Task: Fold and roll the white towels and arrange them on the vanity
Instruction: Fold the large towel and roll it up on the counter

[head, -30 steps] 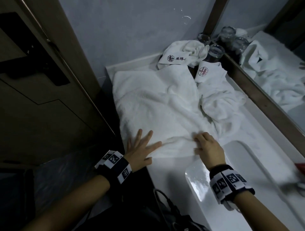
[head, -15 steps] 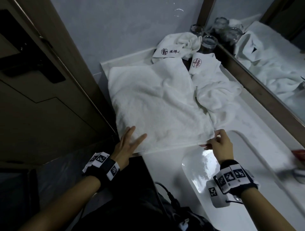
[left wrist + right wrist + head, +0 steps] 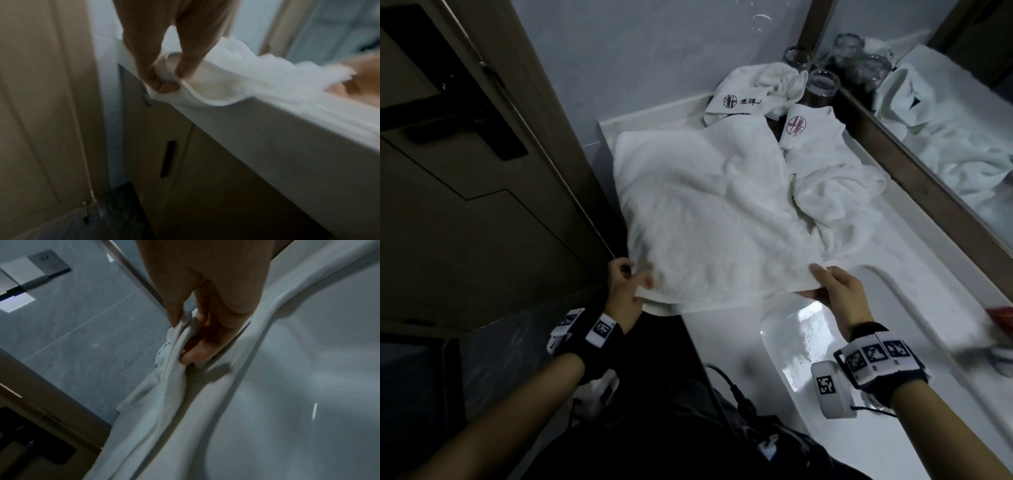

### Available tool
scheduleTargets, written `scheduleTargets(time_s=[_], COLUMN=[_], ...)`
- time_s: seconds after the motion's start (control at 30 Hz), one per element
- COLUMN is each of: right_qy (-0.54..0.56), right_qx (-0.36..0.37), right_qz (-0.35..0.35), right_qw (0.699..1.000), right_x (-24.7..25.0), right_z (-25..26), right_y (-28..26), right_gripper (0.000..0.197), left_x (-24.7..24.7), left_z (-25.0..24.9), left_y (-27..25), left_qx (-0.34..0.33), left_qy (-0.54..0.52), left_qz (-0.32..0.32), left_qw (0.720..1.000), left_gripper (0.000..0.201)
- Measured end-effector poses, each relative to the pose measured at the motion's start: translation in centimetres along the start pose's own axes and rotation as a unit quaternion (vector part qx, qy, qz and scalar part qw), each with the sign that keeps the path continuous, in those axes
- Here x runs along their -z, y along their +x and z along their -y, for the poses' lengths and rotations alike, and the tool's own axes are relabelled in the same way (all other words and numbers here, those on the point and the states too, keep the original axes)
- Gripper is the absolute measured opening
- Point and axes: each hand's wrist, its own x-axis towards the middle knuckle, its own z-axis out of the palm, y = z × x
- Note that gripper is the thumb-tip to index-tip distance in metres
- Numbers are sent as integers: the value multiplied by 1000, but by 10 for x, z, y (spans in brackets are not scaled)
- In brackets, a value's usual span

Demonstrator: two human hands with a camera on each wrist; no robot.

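Two hands pinch the near corners of a white towel on the vanity.

The large towel [image 3: 709, 219] lies spread and lightly wrinkled over the left end of the vanity [image 3: 726, 346], its near hem along the front edge, just left of the sink [image 3: 801, 346]. The left hand [image 3: 625, 291] grips the near-left corner at the vanity's front-left corner, thumb and fingers [image 3: 164, 84] curled round a bunched fold. The right hand [image 3: 839, 294] clamps the near-right corner at the sink's rim, thumb above, fingers [image 3: 195, 353] below. A crumpled towel [image 3: 835, 192] lies beside it toward the mirror [image 3: 941, 113]; a folded logo towel [image 3: 753, 96] sits at the back edge by a glass [image 3: 822, 89].
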Motion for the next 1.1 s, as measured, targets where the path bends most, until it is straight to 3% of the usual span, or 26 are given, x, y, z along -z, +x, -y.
scheduleTargets(time_s=[0.03, 0.1, 0.2, 0.33, 0.4, 0.53, 0.63, 0.7, 0.77, 0.8, 0.87, 0.93, 1.03, 1.1], right_qy=[-34, -115, -159, -143, -159, -184, -275, -405, -543, -562, -514, -471, -469, -522], right_qx=[1, -6, -64, -136, -141, -120, -116, -81, 11, 69, 184, 247, 211, 174], right_qz=[-13, -23, 72, 111, 117, 128, 139, 135, 88, 61, 40, 71, 157, 204], right_qw=[999, 993, 983, 974, 970, 967, 944, 901, 835, 822, 837, 844, 843, 810], right_x=[2, 4, -7, -18, -20, -27, -33, -40, -50, -56, -69, -83, -102, -111], right_z=[-1, -5, -12, -18, -19, -20, -14, -4, 7, 11, 18, 21, 14, 6], right_y=[1, 2, 1, -5, -8, -17, -26, -32, -36, -37, -37, -35, -23, -16], right_gripper=[38, 35, 24, 17, 19, 26, 39, 46, 54, 56, 49, 43, 63, 85], left_x=[8, 24, 40, 55, 59, 64, 72, 75, 77, 77, 78, 80, 83, 86], left_z=[0, 4, 18, 40, 46, 57, 62, 66, 67, 67, 63, 57, 51, 49], left_y=[2, 3, -3, -15, -19, -28, -34, -38, -41, -42, -42, -41, -38, -37], left_qx=[-14, -47, -39, -30, -8, 84, 107, 115, 112, 111, 105, 98, 91, 89], left_qy=[13, 31, -6, -34, -107, -325, -411, -413, -398, -402, -418, -434, -437, -421], left_qz=[0, -21, -105, -57, -40, 12, 26, 42, 58, 63, 65, 64, 64, 58], left_qw=[1000, 998, 994, 997, 993, 942, 905, 903, 909, 907, 900, 894, 893, 901], left_gripper=[25, 31, 37, 26, 35, 44, 44, 38, 33, 32, 34, 34, 33, 34])
